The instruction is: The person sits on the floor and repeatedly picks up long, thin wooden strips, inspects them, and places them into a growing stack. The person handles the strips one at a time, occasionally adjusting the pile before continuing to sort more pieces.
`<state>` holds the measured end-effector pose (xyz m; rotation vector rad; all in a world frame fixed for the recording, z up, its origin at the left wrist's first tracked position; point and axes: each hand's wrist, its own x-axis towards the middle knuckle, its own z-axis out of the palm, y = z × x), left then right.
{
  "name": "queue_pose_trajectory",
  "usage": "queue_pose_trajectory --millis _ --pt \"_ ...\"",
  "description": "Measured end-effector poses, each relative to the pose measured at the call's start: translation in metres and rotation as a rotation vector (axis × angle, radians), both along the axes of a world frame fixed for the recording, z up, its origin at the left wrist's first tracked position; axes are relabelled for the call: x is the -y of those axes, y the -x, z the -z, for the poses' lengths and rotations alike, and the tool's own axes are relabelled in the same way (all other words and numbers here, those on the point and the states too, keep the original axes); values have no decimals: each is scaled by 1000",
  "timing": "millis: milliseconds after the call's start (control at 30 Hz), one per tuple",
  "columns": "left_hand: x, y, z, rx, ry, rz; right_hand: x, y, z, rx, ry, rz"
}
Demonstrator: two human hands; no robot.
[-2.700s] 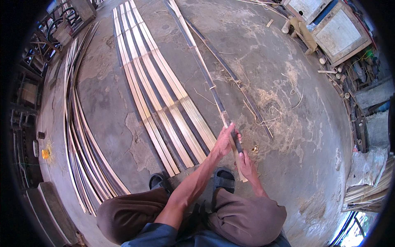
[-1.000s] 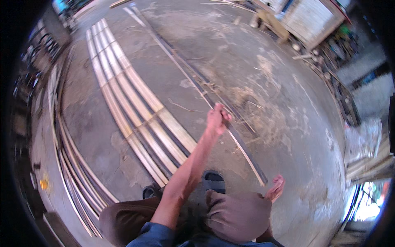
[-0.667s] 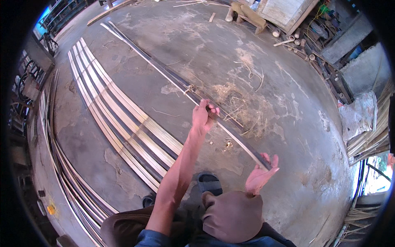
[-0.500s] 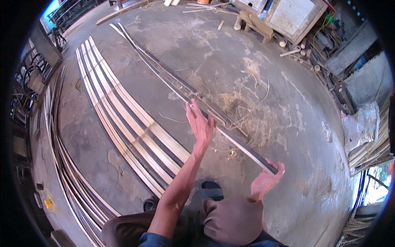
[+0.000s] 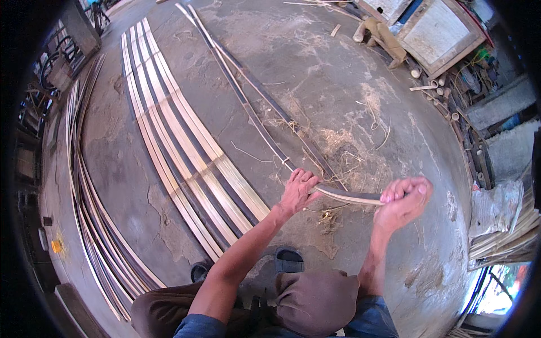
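A long, dark-skinned bamboo strip [image 5: 349,195] with a pale edge bends in a curve between my hands. My left hand [image 5: 300,190] is closed around it in front of my knees. Farther right, my right hand [image 5: 404,200] is wrapped in a fist round its near end. Beyond my left hand the strip runs away to the far left over the floor. A second dark strip [image 5: 265,96] lies beside it, crossing it near the far end. Left of my arm, several pale and dark strips [image 5: 186,141] lie side by side in a flat row.
A bundle of thin strips [image 5: 90,225] curves along the far left. Shavings [image 5: 338,141] are scattered on the concrete floor beyond my hands. A wooden cabinet [image 5: 439,34] and bamboo pieces [image 5: 437,90] stand at the back right. A white sack [image 5: 496,208] sits by a stack of strips.
My right hand has moved up and right and closed into a fist on the strip's end. My left hand has shifted down and right and closed. The straight strip now bends.
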<state>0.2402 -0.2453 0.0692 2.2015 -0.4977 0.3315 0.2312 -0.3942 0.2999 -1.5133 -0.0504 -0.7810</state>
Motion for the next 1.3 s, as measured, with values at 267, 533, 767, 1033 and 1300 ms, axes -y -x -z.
queue_pose_trajectory --millis 267,533,767,1033,1300 --pt "7 13 26 -42 35 -62 -41 -56 18 -179 447 -85" --pt "10 4 20 -102 -126 -82 32 -67 58 -183 -5 -141" --pt "41 -21 -19 122 -358 62 142 91 116 -111 -688 399" --pt "107 39 -79 -32 -351 331 47 127 160 -530 -792 100" --pt "18 -8 -120 239 7 91 119 159 110 -242 -396 381"
